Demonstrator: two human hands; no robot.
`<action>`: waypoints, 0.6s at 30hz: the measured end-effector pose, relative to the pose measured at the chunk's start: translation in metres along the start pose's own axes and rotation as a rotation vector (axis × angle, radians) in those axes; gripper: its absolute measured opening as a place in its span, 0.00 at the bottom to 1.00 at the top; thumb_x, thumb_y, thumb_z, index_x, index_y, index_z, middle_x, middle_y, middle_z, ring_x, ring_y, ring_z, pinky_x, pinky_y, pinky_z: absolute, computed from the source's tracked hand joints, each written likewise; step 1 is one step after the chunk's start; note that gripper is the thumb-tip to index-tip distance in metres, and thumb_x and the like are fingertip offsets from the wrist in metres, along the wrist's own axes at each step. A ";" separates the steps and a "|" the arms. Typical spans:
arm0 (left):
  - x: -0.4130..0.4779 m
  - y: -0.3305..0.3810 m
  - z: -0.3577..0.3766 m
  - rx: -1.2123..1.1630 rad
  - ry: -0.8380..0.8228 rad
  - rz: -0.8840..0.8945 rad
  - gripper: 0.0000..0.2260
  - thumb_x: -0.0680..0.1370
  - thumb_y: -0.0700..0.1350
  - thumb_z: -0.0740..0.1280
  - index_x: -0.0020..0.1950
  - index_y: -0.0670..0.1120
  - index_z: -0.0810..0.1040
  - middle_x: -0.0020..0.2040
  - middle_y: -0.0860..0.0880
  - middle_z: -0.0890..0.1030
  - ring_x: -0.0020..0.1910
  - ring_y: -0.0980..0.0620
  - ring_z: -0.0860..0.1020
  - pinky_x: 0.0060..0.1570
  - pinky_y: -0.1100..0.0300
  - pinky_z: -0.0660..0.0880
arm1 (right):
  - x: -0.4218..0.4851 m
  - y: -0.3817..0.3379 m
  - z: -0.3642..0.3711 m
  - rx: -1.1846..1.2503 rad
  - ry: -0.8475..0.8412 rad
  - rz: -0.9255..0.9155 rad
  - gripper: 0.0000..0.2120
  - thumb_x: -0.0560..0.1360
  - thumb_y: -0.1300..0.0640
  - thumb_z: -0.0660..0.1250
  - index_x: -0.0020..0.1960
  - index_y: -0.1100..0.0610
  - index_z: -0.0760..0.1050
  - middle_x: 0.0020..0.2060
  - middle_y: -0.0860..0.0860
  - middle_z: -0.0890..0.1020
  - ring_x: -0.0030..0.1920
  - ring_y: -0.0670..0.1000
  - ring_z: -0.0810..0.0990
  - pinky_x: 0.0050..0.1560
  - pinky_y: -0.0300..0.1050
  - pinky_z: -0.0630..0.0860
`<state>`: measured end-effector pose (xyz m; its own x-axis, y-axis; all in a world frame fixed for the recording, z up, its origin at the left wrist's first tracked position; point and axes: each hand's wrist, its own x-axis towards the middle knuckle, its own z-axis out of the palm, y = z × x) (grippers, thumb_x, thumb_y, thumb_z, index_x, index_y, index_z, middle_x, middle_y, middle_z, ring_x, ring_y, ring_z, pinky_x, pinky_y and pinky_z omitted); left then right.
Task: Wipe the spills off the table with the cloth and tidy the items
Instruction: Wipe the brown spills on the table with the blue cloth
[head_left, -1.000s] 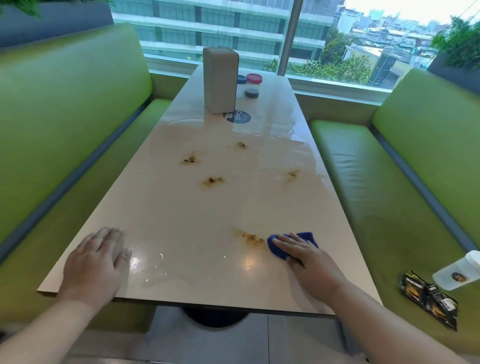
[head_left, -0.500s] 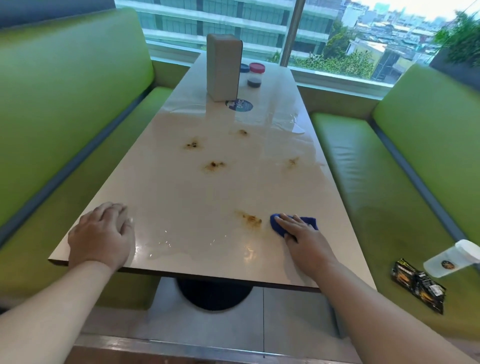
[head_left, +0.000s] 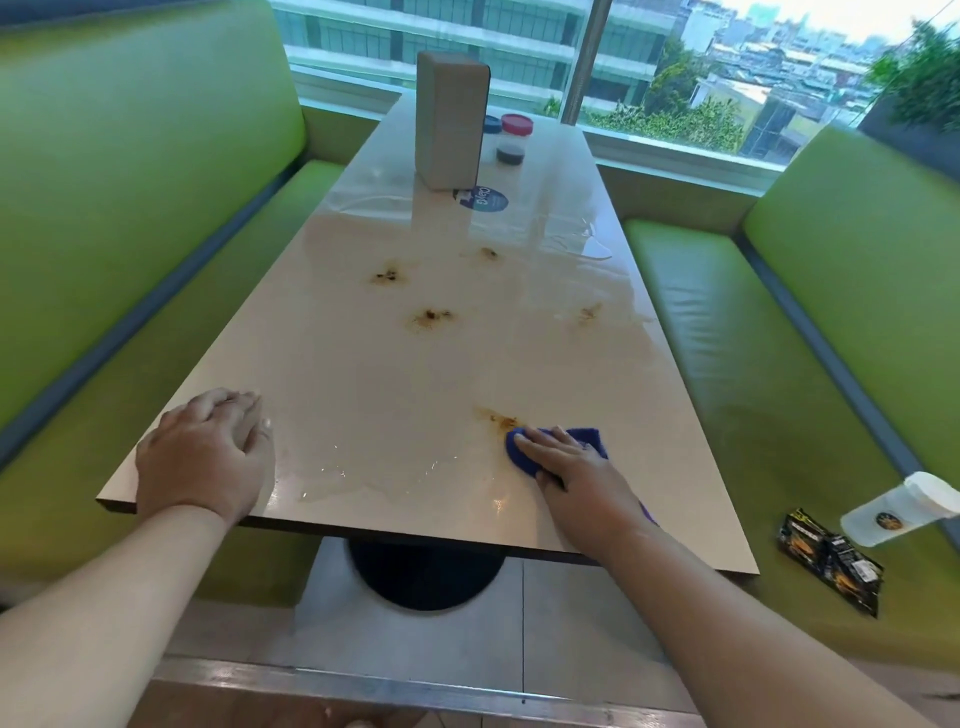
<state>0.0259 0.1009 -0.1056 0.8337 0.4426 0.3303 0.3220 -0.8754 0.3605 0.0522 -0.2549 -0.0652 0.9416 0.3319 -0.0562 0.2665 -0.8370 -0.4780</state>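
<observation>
Pressing a blue cloth (head_left: 550, 449) flat, right hand (head_left: 576, 475) fingers (head_left: 540, 441) lie extended beside a brown spill (head_left: 501, 418). Left hand (head_left: 202, 457) rests on the surface (head_left: 363, 384), fingers together.

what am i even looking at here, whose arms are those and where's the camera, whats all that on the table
No machine here: these are a person's two bare arms, filmed by a wide-angle camera worn on their head, looking forward and down. That is why the view bends at the edges.

The long glossy beige table stands between green padded benches by a window. Brown spill stains dot it. At the far end stand a tall beige box, a red-lidded jar and a blue round sticker.

The right hand presses a dark blue cloth flat, at the edge of the nearest stain. The left hand rests flat on the table, holding nothing.

On the right bench lie a white lidded cup on its side and black snack packets.
</observation>
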 end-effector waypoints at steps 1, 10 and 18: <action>-0.001 0.001 0.000 -0.010 0.009 0.002 0.23 0.71 0.55 0.57 0.59 0.48 0.80 0.62 0.48 0.77 0.60 0.43 0.73 0.61 0.47 0.68 | -0.004 -0.002 0.003 0.000 -0.041 -0.043 0.21 0.80 0.59 0.55 0.70 0.41 0.65 0.66 0.30 0.60 0.70 0.33 0.50 0.74 0.39 0.48; -0.003 -0.005 0.005 -0.090 0.010 0.036 0.24 0.71 0.53 0.59 0.60 0.41 0.80 0.62 0.43 0.78 0.60 0.41 0.75 0.62 0.45 0.70 | 0.002 0.002 -0.002 0.015 0.023 0.030 0.21 0.80 0.60 0.57 0.69 0.42 0.68 0.67 0.33 0.65 0.73 0.38 0.56 0.72 0.37 0.54; -0.002 -0.006 0.006 -0.085 0.007 0.052 0.24 0.72 0.53 0.59 0.60 0.41 0.79 0.62 0.43 0.78 0.61 0.42 0.74 0.63 0.45 0.70 | -0.018 0.007 -0.002 0.057 -0.035 -0.041 0.21 0.79 0.61 0.58 0.67 0.41 0.69 0.66 0.31 0.65 0.70 0.32 0.55 0.70 0.31 0.50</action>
<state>0.0247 0.1040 -0.1143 0.8449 0.3987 0.3567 0.2387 -0.8777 0.4154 0.0372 -0.2674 -0.0655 0.9221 0.3813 -0.0661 0.2915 -0.7966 -0.5295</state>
